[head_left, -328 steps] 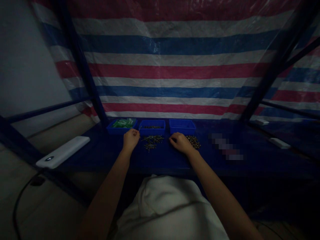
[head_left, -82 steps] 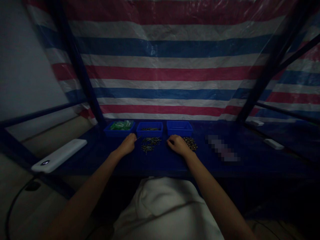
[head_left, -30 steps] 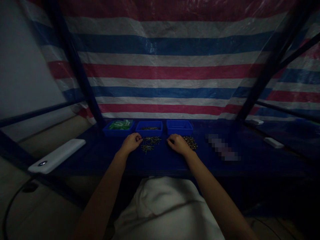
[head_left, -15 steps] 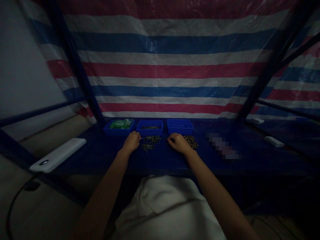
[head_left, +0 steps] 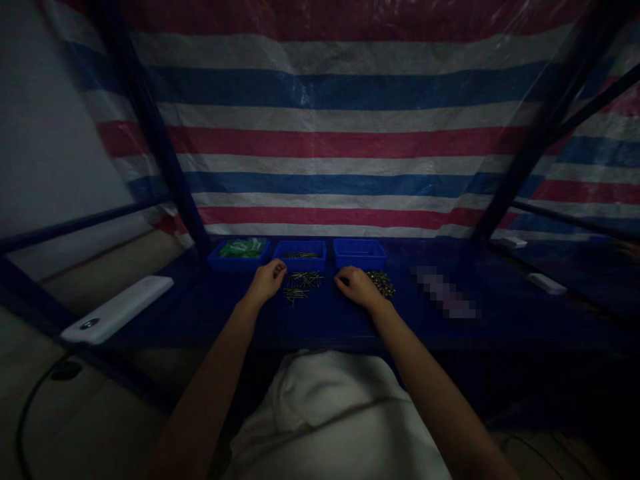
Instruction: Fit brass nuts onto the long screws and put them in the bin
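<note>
Holding L hand [head_left: 267, 280] curled by metal rods [head_left: 306, 278], resting R hand [head_left: 357, 283] bent nr brass-clrd pcs [head_left: 384, 283], w/ grip of both unclear.

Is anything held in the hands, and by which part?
It cannot be told: no piece clearly shows in the left hand or the right hand, but one could be hidden.

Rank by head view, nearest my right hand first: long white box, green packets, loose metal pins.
1. Loose metal pins: on the table, left of your right hand.
2. Green packets: farther left, in a tray.
3. Long white box: leftmost.
</note>
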{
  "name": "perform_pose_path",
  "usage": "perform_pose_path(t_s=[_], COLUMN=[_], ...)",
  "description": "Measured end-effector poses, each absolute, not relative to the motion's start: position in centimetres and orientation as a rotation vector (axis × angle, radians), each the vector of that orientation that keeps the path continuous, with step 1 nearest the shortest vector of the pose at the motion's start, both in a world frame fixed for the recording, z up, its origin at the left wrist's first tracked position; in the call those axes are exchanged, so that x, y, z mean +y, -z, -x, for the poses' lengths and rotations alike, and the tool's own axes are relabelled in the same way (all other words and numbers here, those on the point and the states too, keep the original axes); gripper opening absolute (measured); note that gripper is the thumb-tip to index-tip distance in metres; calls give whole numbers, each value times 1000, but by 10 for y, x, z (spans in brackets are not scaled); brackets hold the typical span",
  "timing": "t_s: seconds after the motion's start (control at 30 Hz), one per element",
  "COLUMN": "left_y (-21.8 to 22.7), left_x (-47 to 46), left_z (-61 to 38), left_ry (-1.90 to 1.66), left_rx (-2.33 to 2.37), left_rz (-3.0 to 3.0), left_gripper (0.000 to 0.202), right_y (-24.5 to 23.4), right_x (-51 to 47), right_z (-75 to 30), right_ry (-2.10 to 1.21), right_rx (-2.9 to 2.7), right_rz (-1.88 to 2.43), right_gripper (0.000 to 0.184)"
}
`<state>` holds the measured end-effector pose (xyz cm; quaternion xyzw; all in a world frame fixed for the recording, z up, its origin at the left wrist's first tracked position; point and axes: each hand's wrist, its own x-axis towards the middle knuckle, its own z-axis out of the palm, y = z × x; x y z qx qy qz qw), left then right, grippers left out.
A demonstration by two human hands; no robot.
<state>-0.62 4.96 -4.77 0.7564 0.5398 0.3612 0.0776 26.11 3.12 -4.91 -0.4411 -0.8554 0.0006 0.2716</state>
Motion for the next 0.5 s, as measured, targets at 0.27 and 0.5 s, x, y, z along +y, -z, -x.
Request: perform_pose_path(t_s=[0.27,0.5], left_y=[46,47], left_x=[51,51], left_z=[9,9], left_ry=[-1135,-1161], left_rx=[1716,1764], left_rz=[-2336,-2076], left_gripper=[21,20], right_y=[50,50], right_x=[32,31], right_z=[-261,-261], right_ry=[-12,-13], right_rx=[-2292,-2286], right_rz=[1189,1179], right_gripper=[17,17])
